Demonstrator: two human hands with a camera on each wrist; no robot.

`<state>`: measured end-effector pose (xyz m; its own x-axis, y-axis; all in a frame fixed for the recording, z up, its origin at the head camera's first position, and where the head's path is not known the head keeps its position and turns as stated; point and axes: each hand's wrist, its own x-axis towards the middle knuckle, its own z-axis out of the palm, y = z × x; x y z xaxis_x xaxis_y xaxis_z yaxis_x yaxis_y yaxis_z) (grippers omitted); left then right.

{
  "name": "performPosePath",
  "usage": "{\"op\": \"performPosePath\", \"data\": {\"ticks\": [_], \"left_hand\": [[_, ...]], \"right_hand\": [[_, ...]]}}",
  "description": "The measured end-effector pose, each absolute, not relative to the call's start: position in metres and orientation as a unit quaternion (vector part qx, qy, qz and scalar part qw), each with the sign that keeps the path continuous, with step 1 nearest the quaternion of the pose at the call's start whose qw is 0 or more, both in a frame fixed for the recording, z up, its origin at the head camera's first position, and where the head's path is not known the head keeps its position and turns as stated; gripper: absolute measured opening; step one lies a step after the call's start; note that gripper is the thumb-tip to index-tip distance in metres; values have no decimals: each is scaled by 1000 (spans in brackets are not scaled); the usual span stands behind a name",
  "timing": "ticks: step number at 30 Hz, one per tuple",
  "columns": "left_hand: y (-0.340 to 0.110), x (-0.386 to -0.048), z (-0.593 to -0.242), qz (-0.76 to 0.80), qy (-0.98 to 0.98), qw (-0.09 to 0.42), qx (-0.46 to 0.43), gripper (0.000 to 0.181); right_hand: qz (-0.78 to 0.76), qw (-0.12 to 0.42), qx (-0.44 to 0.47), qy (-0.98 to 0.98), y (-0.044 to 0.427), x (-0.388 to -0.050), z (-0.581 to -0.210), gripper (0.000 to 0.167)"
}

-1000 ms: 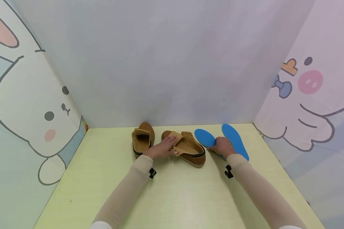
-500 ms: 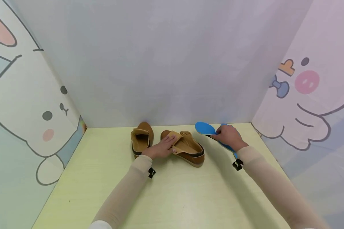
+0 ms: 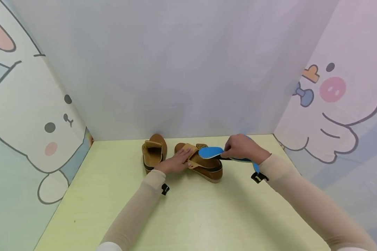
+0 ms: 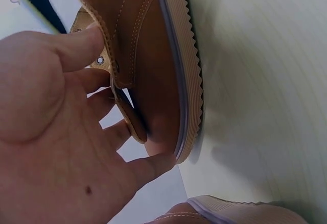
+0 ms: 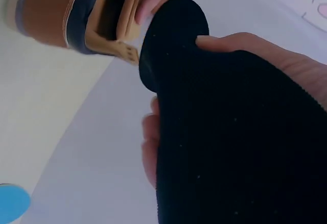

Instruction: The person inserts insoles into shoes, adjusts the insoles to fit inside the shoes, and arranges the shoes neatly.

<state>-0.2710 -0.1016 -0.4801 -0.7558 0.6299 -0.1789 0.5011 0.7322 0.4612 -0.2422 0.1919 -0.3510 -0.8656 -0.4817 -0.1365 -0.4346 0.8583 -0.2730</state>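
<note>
Two brown lace-up shoes sit on the table: the left shoe point(image 3: 154, 153) points away, and the right shoe point(image 3: 212, 174) lies at a slant. My left hand point(image 3: 176, 162) rests on the right shoe's folded-out tongue point(image 3: 190, 150) with fingers mostly straight. In the left wrist view, its thumb touches the side flap point(image 4: 110, 40). My right hand point(image 3: 243, 148) grips a blue insole point(image 3: 210, 152) around its middle, thumb along one edge. The insole's front end hangs over the right shoe's opening. Its dark underside fills much of the right wrist view.
A second blue insole point(image 3: 256, 167) lies on the pale table point(image 3: 188, 216), largely hidden behind my right hand. A grey back wall point(image 3: 182, 76) and side walls with cartoon animals enclose the table. Each wrist wears a black camera mount point(image 3: 165, 189).
My right hand has lifted the insole off the table and carried it left, until its end is over the right shoe. My left hand has stayed on the tongue.
</note>
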Motion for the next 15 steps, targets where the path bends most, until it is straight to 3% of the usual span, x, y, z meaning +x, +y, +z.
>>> {"op": "performPosePath", "data": {"ticks": [9,15], "left_hand": [[-102,-272,-482,203,915,164,308,64],[-102,-269,-478,206,916,166,302,64]], "right_hand": [[-92,147,-218,960,167,-245,-363,46],[-62,134,-213,966,153,-249,-367,53]]}}
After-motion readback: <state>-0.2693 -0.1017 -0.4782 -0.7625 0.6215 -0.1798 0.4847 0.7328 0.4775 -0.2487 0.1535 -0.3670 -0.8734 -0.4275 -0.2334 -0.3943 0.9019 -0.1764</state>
